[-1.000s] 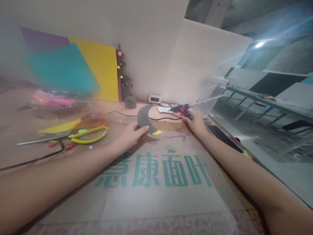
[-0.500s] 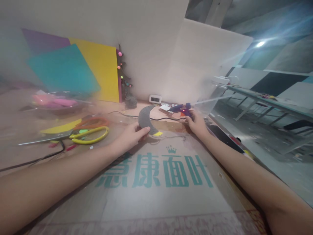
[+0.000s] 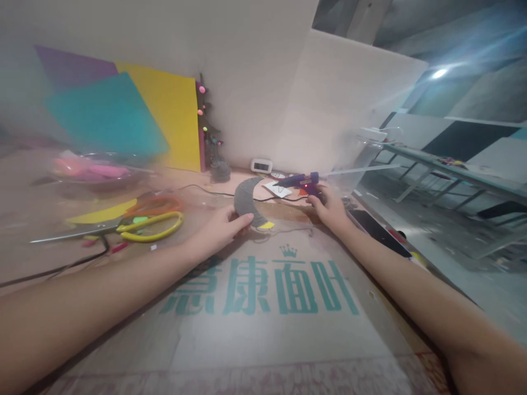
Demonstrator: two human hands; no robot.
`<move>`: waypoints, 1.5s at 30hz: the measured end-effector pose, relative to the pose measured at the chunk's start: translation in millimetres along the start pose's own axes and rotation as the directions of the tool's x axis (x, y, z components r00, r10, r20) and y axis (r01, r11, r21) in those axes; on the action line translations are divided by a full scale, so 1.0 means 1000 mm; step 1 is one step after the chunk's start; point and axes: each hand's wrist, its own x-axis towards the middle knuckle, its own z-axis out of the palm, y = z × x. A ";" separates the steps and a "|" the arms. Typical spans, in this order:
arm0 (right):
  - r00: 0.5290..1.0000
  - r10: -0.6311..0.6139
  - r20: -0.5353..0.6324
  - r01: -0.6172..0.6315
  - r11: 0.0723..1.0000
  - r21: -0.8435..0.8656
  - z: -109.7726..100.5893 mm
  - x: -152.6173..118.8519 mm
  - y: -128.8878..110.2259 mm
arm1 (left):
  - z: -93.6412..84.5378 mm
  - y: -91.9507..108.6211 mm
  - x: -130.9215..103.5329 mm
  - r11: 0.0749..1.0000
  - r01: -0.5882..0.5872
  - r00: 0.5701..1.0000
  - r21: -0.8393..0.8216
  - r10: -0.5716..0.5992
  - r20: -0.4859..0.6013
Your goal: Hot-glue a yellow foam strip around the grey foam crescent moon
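Note:
My left hand pinches the lower part of a grey crescent-shaped piece, with the thumb on its face. A bit of yellow shows at the crescent's lower tip. Over on the right, my right hand is closed round the handle of a blue glue gun, its nozzle pointing left and a small red light glowing on it. Beneath the nozzle lies a small white card. A black cord runs behind the crescent toward the glue gun.
Scissors with yellow and orange handles lie at left beside a yellow crescent. Behind them stands a clear bowl of pink pieces. A small white clock is by the wall; a dark flat phone-like object lies near the right edge.
My right hand has drawn the glue gun slightly left and lifted it off the white card, which shows more fully. My left hand and the crescent have barely moved.

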 end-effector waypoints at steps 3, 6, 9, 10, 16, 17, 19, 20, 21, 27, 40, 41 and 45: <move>0.998 0.001 -0.070 -0.004 0.999 -0.039 -0.001 0.000 0.000 | 0.000 -0.001 0.001 1.000 -0.005 1.000 -0.009 0.005 0.003; 0.994 0.050 -0.095 -0.057 0.996 -0.072 -0.001 0.002 0.003 | 0.000 -0.001 0.001 1.000 -0.002 1.000 -0.007 0.003 0.006; 0.996 0.091 -0.025 -0.093 0.993 -0.072 0.001 0.007 0.008 | 0.000 0.000 0.000 1.000 0.002 1.000 0.005 -0.002 0.007; 0.995 0.098 0.006 -0.097 0.993 -0.060 0.002 0.008 0.010 | 0.000 0.000 0.000 1.000 0.003 1.000 0.009 -0.003 0.005; 0.991 0.111 0.069 -0.110 0.994 -0.010 0.007 0.010 0.014 | 0.000 -0.001 0.002 1.000 -0.013 1.000 0.017 0.014 -0.009; 0.992 0.114 0.062 -0.114 0.993 -0.002 0.007 0.010 0.013 | 0.000 -0.001 0.001 1.000 -0.013 1.000 0.013 0.013 -0.011; 0.991 0.128 0.032 -0.128 0.992 0.010 0.006 0.009 0.011 | 0.000 0.001 0.001 1.000 -0.008 1.000 -0.001 0.008 -0.016; 0.990 0.138 0.012 -0.138 0.990 0.013 0.004 0.008 0.009 | -0.001 0.002 0.000 1.000 -0.003 1.000 -0.011 0.002 -0.022; 0.988 0.153 -0.021 -0.153 0.988 0.010 0.002 0.007 0.007 | -0.001 0.003 -0.001 1.000 0.005 1.000 -0.022 -0.006 -0.029; 0.937 0.088 -0.339 -0.116 0.991 -0.062 -0.018 0.005 -0.023 | -0.001 0.006 -0.001 0.998 0.023 0.999 -0.060 -0.026 -0.046; 0.818 0.093 0.567 -0.346 0.868 0.357 -0.011 -0.042 -0.150 | -0.004 -0.002 -0.001 0.990 0.007 0.998 -0.140 -0.016 -0.063; 0.801 0.101 0.590 -0.370 0.858 0.356 -0.009 -0.044 -0.149 | -0.004 -0.002 0.000 0.989 -0.007 0.998 -0.147 -0.003 -0.068; 0.806 0.093 0.584 -0.350 0.871 0.344 -0.006 -0.045 -0.145 | -0.003 0.001 0.000 0.991 -0.035 0.995 -0.128 0.022 -0.097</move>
